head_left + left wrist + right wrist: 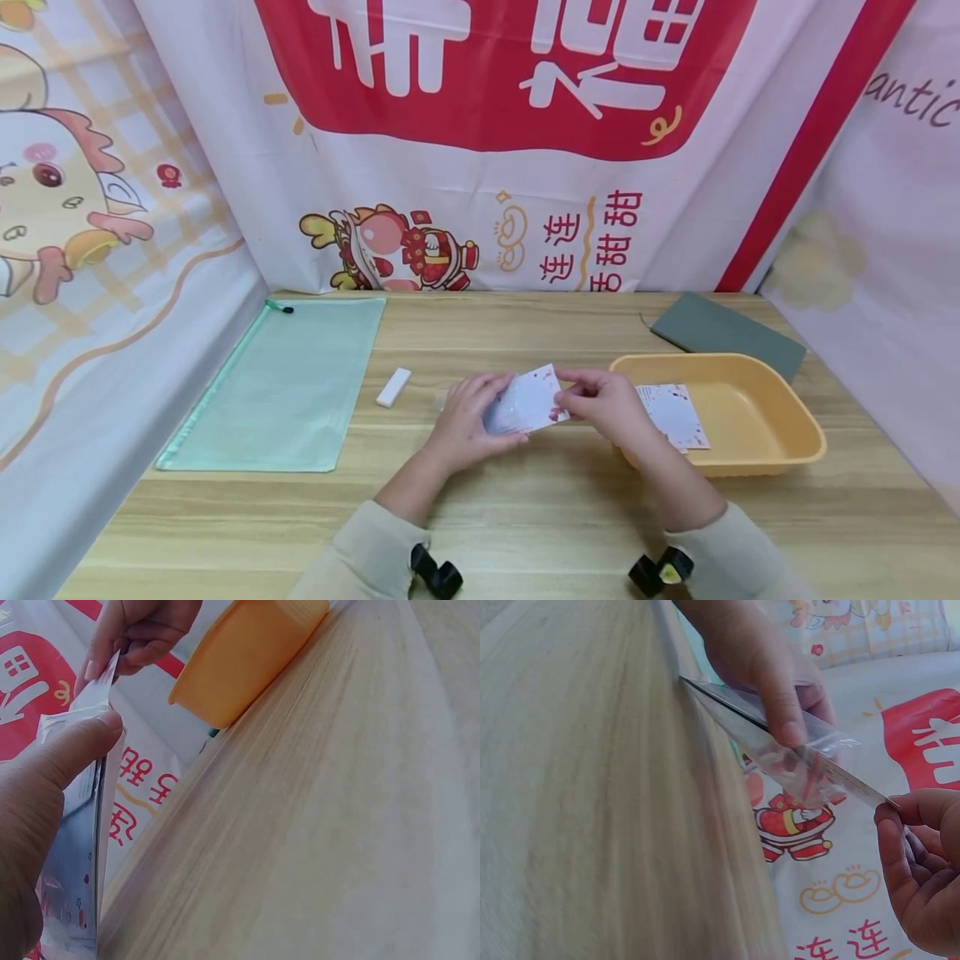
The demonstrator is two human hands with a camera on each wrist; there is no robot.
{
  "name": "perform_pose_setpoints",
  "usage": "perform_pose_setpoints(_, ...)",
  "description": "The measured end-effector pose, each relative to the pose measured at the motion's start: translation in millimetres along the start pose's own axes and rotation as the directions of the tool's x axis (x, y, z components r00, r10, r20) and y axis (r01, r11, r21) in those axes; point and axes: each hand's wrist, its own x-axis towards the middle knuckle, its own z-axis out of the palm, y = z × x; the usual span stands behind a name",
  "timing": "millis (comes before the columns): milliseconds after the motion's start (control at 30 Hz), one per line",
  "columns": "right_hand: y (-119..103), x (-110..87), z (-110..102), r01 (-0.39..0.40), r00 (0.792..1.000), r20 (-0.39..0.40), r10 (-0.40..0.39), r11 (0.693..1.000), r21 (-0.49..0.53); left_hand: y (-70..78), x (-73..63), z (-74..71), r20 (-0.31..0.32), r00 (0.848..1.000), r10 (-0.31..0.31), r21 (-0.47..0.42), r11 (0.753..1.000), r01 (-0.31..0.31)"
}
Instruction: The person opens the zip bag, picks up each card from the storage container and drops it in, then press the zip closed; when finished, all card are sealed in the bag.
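A plastic sleeve [823, 780] is gripped by the left hand [467, 423]; a card [543, 393] partly inside is pinched by the right hand [606, 405]. A tub [750, 417] is set near the table's [525, 533] right edge.

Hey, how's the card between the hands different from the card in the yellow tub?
The held card is pinched at its edge by the right hand; the tub card rests in the yellow tub. The held card is partly inside a clear sleeve; I can see none around the tub card. Both are pale with small reddish prints.
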Motion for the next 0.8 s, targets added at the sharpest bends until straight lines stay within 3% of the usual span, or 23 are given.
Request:
perform_pose_setpoints(167, 4.3, 3.7, 8.7, 0.021, 0.999, 0.034, -0.021, 1.0, 0.002, 0.5, 0.4, 0.6, 0.004, 1.0, 0.016, 0.02, 1.0, -0.016)
perform_pose_setpoints(533, 8.0, 2.1, 1.1, 0.058, 0.994, 0.098, -0.054, 0.998, -0.038, 2.1, 0.8, -1.8, 0.01, 1.0, 0.0, -0.008, 1.0, 0.0)
perform_pose_setpoints(800, 14.4, 10.7, 21.0, 0.089, 0.991, 0.105, -0.081, 0.993, -0.072, 1.0, -0.1, -2.1, -0.005, 1.0, 0.024, 0.0, 1.0, -0.024)
